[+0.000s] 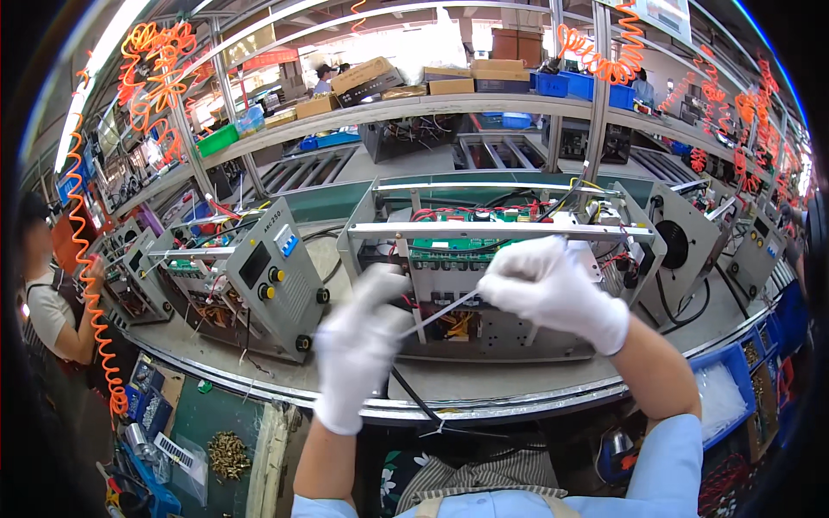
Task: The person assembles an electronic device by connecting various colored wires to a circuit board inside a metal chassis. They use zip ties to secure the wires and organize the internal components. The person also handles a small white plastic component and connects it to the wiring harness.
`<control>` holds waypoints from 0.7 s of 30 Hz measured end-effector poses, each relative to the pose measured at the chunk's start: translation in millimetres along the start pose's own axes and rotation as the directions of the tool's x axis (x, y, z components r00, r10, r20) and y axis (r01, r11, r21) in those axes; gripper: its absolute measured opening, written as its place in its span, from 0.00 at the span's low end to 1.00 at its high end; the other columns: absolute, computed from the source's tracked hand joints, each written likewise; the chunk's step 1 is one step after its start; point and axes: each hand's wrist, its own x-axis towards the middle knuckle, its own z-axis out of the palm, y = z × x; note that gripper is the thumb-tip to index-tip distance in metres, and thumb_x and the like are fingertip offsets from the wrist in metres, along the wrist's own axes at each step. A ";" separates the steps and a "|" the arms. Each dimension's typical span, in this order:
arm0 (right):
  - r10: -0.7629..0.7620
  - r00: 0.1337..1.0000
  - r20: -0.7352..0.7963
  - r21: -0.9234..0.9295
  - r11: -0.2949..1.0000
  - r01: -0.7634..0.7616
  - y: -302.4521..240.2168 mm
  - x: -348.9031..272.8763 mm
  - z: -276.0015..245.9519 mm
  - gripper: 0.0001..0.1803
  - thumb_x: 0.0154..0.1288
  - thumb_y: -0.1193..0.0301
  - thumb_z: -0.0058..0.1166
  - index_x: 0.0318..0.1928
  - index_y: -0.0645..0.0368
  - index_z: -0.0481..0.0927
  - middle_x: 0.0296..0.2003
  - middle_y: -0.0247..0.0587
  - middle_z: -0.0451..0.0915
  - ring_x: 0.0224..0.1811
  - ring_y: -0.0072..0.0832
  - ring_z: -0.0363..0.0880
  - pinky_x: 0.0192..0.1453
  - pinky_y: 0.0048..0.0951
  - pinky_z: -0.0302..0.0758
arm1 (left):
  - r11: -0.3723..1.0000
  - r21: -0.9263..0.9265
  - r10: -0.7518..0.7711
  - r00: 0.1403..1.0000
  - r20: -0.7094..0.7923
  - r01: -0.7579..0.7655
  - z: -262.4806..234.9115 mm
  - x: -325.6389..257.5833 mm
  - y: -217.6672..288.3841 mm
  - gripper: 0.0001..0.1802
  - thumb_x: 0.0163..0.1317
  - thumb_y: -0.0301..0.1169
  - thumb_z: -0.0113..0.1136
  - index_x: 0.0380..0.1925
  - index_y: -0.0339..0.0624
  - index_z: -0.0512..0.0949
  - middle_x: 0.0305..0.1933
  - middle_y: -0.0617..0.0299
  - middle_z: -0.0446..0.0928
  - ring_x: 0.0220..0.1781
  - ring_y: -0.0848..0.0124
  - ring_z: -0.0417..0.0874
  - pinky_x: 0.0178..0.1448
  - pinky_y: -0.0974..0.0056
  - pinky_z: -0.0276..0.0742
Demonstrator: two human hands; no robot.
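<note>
A thin, pale strip that looks like a cable tie runs straight and slanting between my two white-gloved hands. My right hand is closed in a pinch on its upper end. At the lower end, my left hand is somewhat blurred, its fingers curled in around the strip. Both hands are in front of an open machine chassis with grey metal side plates and a metal bar across its top. Inside the chassis are green circuit boards and red, black and yellow wires. My gloves hide part of its front.
To the left stands a grey machine with yellow knobs; another is at right. Blue bins flank me, and a pile of brass fittings lies lower left. Orange coiled hoses hang down. A person stands far left.
</note>
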 end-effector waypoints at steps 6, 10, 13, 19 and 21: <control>-0.381 0.924 -0.028 -0.167 0.913 0.371 12.6 15.0 10.2 0.09 0.64 0.69 0.61 0.32 0.64 0.83 0.23 0.38 0.80 0.26 0.20 0.77 0.30 0.28 0.72 | 0.956 -0.078 -0.242 0.907 0.345 0.284 -1.1 -7.4 -28.5 0.10 0.70 0.26 0.54 0.44 0.34 0.82 0.29 0.61 0.83 0.26 0.79 0.80 0.30 0.73 0.74; 0.051 0.998 -0.031 -0.469 0.881 -0.059 32.7 83.8 -57.6 0.13 0.62 0.69 0.60 0.44 0.65 0.84 0.41 0.47 0.84 0.40 0.31 0.84 0.44 0.31 0.79 | 0.916 -0.209 -0.270 0.911 0.312 0.343 12.0 9.8 -48.1 0.13 0.71 0.32 0.54 0.46 0.35 0.81 0.33 0.59 0.85 0.16 0.87 0.67 0.20 0.80 0.59; 0.222 0.969 0.104 -0.761 0.645 -0.067 53.9 100.5 -71.8 0.16 0.56 0.69 0.62 0.44 0.63 0.84 0.41 0.51 0.84 0.42 0.41 0.84 0.49 0.35 0.77 | 0.886 -0.211 -0.316 0.871 0.376 0.413 22.5 12.4 -37.9 0.14 0.71 0.34 0.55 0.46 0.35 0.81 0.34 0.58 0.86 0.14 0.89 0.61 0.18 0.79 0.53; 0.242 0.933 0.267 -0.603 0.797 -0.034 42.5 92.3 -90.3 0.15 0.59 0.70 0.61 0.46 0.63 0.84 0.35 0.44 0.86 0.35 0.27 0.82 0.42 0.30 0.76 | 0.868 -0.255 -0.326 0.876 0.355 0.427 16.0 8.8 -63.2 0.13 0.71 0.33 0.54 0.45 0.34 0.81 0.38 0.56 0.86 0.14 0.89 0.63 0.18 0.80 0.55; 0.313 0.898 0.309 -0.591 0.803 -0.076 39.7 87.7 -95.5 0.17 0.62 0.69 0.59 0.50 0.61 0.83 0.38 0.42 0.86 0.38 0.25 0.82 0.46 0.28 0.76 | 0.861 -0.288 -0.319 0.887 0.335 0.418 22.1 13.7 -67.3 0.13 0.72 0.33 0.54 0.45 0.34 0.81 0.39 0.57 0.86 0.14 0.89 0.61 0.18 0.80 0.54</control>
